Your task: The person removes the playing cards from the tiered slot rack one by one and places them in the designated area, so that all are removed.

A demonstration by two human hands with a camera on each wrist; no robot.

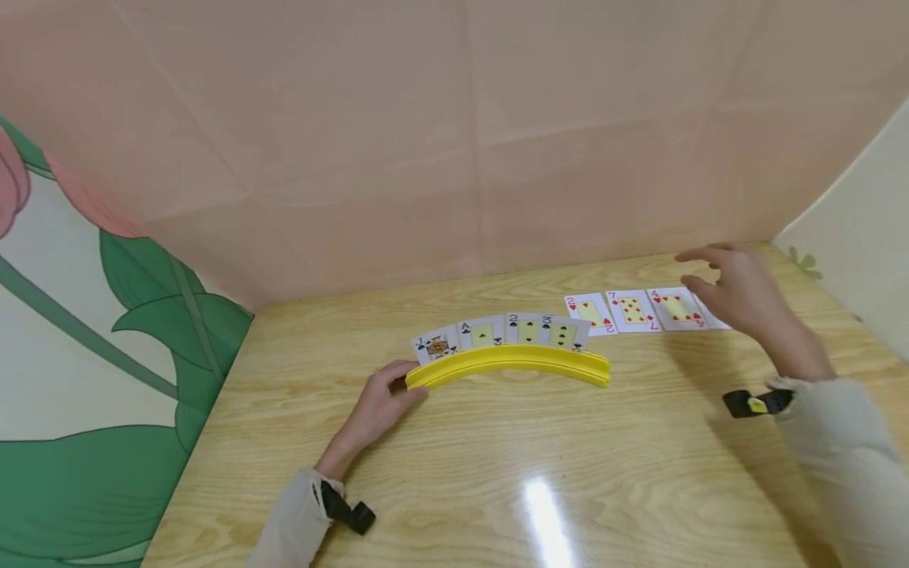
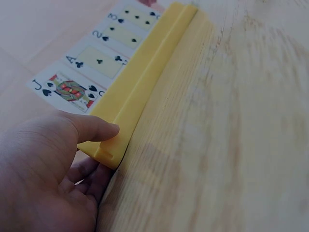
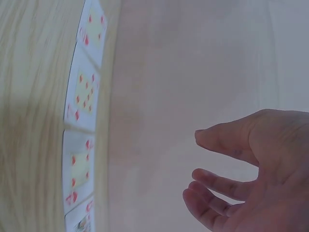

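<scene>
My left hand [image 1: 376,402] grips the left end of a curved yellow card holder [image 1: 507,359], thumb on its front in the left wrist view. Fanned in the holder stand a jack of spades [image 2: 70,92], an ace of clubs [image 1: 481,334], a two of spades [image 1: 527,330] and a three of spades [image 1: 566,334]. My right hand [image 1: 746,292] hovers over the right end of a row of cards, fingers apart and holding nothing. That row has a two of hearts [image 1: 589,314], a seven of diamonds [image 1: 632,311], a four of hearts [image 1: 678,308] and a partly hidden face card [image 3: 82,220].
Everything lies on a wood-grain table [image 1: 454,473]. A pinkish covered wall [image 1: 426,158] rises behind its back edge, with a pale wall [image 1: 866,221] at the right. Leaf and flower pictures [image 1: 142,331] are on the left.
</scene>
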